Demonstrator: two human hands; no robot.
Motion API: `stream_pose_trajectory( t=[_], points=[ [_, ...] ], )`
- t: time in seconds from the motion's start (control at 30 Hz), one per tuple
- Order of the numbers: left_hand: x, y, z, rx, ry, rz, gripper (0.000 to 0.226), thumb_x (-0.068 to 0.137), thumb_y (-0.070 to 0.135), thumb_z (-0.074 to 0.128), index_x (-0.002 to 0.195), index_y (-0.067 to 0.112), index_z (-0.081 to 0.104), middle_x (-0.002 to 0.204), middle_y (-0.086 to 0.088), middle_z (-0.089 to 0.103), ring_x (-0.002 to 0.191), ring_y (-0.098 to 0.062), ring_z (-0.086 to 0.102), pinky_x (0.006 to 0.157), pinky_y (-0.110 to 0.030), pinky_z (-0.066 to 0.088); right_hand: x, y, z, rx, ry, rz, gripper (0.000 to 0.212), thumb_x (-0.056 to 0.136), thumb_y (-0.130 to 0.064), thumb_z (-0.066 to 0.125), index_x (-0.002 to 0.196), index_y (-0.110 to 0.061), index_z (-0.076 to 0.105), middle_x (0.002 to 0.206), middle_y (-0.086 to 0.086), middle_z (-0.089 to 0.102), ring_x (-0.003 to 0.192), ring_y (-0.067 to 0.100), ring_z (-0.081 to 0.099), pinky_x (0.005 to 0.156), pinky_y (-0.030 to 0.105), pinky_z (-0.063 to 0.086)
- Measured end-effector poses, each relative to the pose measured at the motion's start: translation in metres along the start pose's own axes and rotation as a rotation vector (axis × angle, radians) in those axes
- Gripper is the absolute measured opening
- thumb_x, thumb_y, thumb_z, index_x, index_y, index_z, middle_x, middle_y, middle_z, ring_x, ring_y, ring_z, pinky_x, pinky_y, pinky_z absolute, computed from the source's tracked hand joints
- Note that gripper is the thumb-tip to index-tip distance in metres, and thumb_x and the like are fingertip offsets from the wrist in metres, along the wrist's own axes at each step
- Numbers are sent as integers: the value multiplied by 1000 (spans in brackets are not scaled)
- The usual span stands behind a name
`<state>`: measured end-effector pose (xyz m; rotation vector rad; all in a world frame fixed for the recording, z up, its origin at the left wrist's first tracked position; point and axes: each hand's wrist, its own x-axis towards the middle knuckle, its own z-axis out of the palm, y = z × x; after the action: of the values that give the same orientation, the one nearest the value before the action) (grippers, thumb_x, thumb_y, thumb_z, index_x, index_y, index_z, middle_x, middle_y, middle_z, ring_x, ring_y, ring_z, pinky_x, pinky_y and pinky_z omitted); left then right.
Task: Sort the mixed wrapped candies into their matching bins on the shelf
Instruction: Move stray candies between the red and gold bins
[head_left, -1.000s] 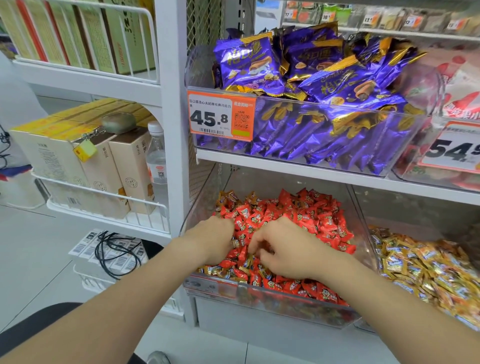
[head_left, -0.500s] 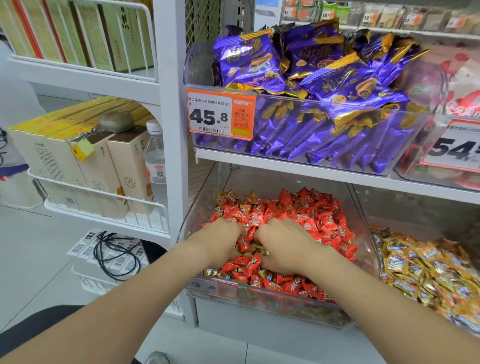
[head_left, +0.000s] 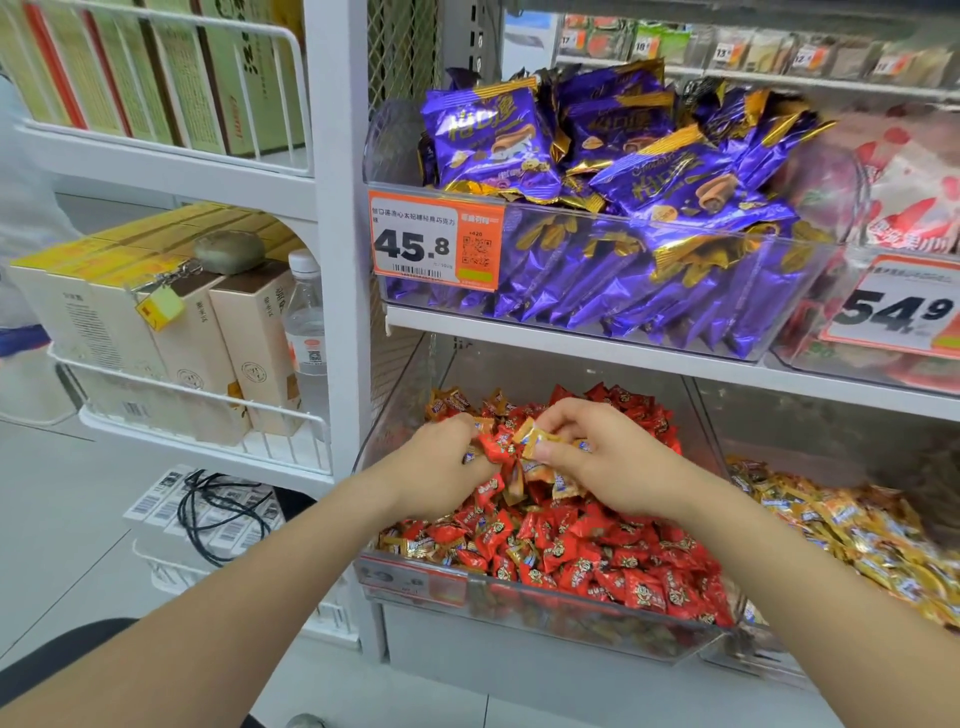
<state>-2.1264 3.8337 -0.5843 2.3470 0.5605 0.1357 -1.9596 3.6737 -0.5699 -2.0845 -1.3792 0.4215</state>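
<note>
Left hand (head_left: 441, 465) grips red candies (head_left: 492, 449), right hand (head_left: 602, 462) pinches a gold candy (head_left: 535, 437) above the red bin (head_left: 519, 610); only gold should leave.

the left forearm (head_left: 234, 623) and right forearm (head_left: 779, 597) are bare right to the picture's edge — plain skin, slim at the wrists. the left hand (head_left: 441, 467) and right hand (head_left: 602, 467) are bare as well; the right thumbnail (head_left: 543, 451) is short and rounded.

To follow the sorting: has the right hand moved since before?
Yes. The right hand rose off the red candies, toward the shelf board above, pinching a gold candy.
</note>
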Motion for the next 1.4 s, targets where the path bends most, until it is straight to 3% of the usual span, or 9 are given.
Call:
stream_pose_trajectory(
  t=[0.3,0.47,0.73,0.8,0.9,1.03,1.2,1.27,1.4],
  points=[
    [1,13,16,-171,25,-97,12,104,29,54,111,19,52,77,2,50,50,-4,43,47,-22,33,-5,7,-3,-15,53,51,9,106,-37,60,109,-29,61,80,-6,62,64,5,56,65,29,44],
    [0,22,18,-302,85,-121,19,102,28,47,93,19,61,55,13,46,44,-8,36,46,-22,36,-11,4,-8,-131,69,49,15,110,-37,51,115,-28,61,68,-2,65,62,15,64,67,41,53],
    [8,19,23,-271,117,-97,47,106,48,50,75,13,42,53,8,37,46,-16,38,49,-23,39,-16,5,-16,-43,54,100,20,112,-24,44,122,-24,61,51,-7,50,41,11,43,47,39,44],
    [10,17,25,-147,145,-29,50,103,50,58,70,12,49,57,7,53,46,-6,47,54,-24,40,-17,4,-21,47,73,122,18,112,-24,46,117,-24,64,58,-4,52,41,11,52,43,33,47],
    [11,19,28,78,133,108,22,95,44,73,84,25,71,74,10,70,66,1,62,64,-22,47,-22,5,-28,136,36,107,16,111,-24,51,112,-26,67,65,2,55,49,11,53,52,24,51],
    [11,17,35,375,34,159,32,85,47,82,106,30,65,82,14,57,81,-16,58,67,-34,44,-28,14,-32,296,3,219,19,112,-26,50,106,-23,68,67,-11,51,61,10,46,60,24,51],
    [16,19,41,432,9,160,35,77,49,88,94,28,65,81,12,58,80,-17,62,66,-33,50,-37,9,-35,384,28,346,20,113,-33,47,116,-22,63,107,-9,62,94,11,65,65,22,48],
    [17,19,39,361,3,149,24,85,43,84,86,26,67,72,12,61,71,-12,61,63,-31,47,-40,4,-38,337,29,330,25,110,-31,48,99,-17,65,96,4,72,74,6,58,60,22,45],
    [13,27,27,282,67,103,28,100,36,54,86,12,58,74,-3,66,69,-23,62,62,-37,47,-44,-9,-41,229,107,287,38,103,-29,48,68,-17,42,64,9,40,45,14,33,44,21,30]
  ],
)
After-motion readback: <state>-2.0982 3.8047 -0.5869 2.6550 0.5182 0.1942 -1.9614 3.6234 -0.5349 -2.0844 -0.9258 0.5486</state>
